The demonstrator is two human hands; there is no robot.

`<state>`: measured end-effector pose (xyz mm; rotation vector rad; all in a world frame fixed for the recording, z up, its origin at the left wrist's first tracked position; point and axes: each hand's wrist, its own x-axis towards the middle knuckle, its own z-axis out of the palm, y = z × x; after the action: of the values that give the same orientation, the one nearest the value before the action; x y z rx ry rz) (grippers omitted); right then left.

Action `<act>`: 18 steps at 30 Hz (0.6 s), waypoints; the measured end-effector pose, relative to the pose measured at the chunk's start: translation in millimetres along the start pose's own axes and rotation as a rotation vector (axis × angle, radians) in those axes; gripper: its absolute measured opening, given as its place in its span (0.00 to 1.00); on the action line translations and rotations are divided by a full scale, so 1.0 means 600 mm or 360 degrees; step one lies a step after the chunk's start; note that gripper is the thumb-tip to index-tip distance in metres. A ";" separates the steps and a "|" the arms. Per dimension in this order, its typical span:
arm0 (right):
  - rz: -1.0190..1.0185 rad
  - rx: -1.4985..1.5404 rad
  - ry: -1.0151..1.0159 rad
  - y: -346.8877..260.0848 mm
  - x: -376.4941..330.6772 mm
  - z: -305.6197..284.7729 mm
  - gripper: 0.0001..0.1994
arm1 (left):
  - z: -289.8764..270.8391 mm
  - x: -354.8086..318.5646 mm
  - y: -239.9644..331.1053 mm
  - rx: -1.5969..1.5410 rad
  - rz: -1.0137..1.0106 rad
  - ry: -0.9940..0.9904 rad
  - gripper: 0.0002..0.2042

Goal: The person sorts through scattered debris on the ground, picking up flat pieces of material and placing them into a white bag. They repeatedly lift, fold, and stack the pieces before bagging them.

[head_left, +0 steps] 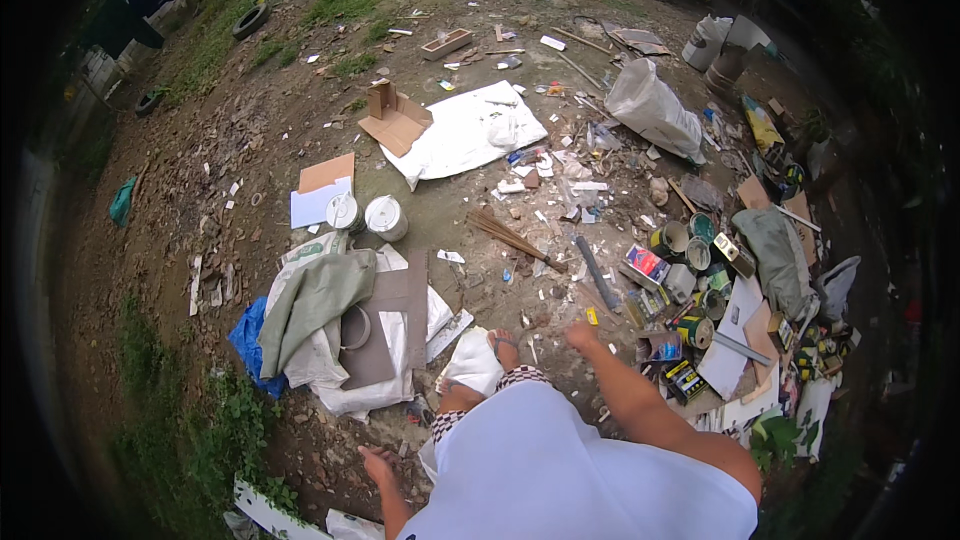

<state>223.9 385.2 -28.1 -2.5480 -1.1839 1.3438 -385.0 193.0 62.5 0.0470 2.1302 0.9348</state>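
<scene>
Brown dirt is all around me. My right hand (580, 334) is open and empty, low over the ground near a yellow bit (591, 316) and some tins (690, 325). My left hand (377, 462) hangs open and empty by a white board (275, 515).

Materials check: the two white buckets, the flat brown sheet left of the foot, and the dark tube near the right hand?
Two white buckets: probably plastic, from the smooth, slightly glossy white walls; metal cannot be ruled out. Flat brown sheet: likely cardboard or thin board, matte with straight cut edges. Dark tube: looks like plastic or rubber pipe, dull grey-black; too small to be sure. The right hand hangs empty near it.
</scene>
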 end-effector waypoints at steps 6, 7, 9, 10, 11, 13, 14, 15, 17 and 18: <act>0.0128 -0.0332 -0.0285 0.011 -0.105 0.061 0.21 | -0.069 0.003 -0.027 0.0120 -0.0186 0.0088 0.43; 0.0178 -0.0315 -0.0275 0.028 -0.120 0.056 0.20 | -0.072 -0.001 -0.036 0.0125 -0.0169 0.0058 0.43; 0.0236 -0.0283 -0.0247 0.055 -0.119 0.050 0.20 | -0.073 -0.007 -0.052 0.0176 -0.0190 0.0072 0.44; 0.0192 -0.0375 -0.0183 0.077 -0.110 0.045 0.20 | -0.065 -0.009 -0.058 0.0200 -0.0198 0.0067 0.44; 0.0140 -0.0475 -0.0120 0.097 -0.097 0.042 0.20 | -0.059 -0.009 -0.066 0.0179 -0.0251 0.0061 0.44; 0.0039 -0.0590 -0.0081 0.098 -0.095 0.051 0.19 | -0.058 -0.007 -0.088 0.0153 -0.0360 0.0077 0.44; -0.0022 -0.0613 -0.0104 0.075 -0.089 0.042 0.18 | -0.071 0.013 -0.115 0.0185 -0.0390 0.0071 0.44; -0.0063 -0.0635 -0.0125 0.061 -0.093 0.032 0.18 | -0.082 0.030 -0.131 0.0227 -0.0408 0.0091 0.44; -0.0068 -0.0510 -0.0004 0.013 -0.128 0.026 0.17 | -0.099 0.037 -0.152 0.0313 -0.0464 0.0160 0.45; -0.0060 -0.0444 0.0068 -0.008 -0.148 0.018 0.17 | -0.106 0.031 -0.152 0.0295 -0.0567 0.0269 0.45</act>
<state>183.3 329.0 28.8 -2.7027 -1.4992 1.1847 -417.0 94.5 18.7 -0.3186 2.2756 0.5475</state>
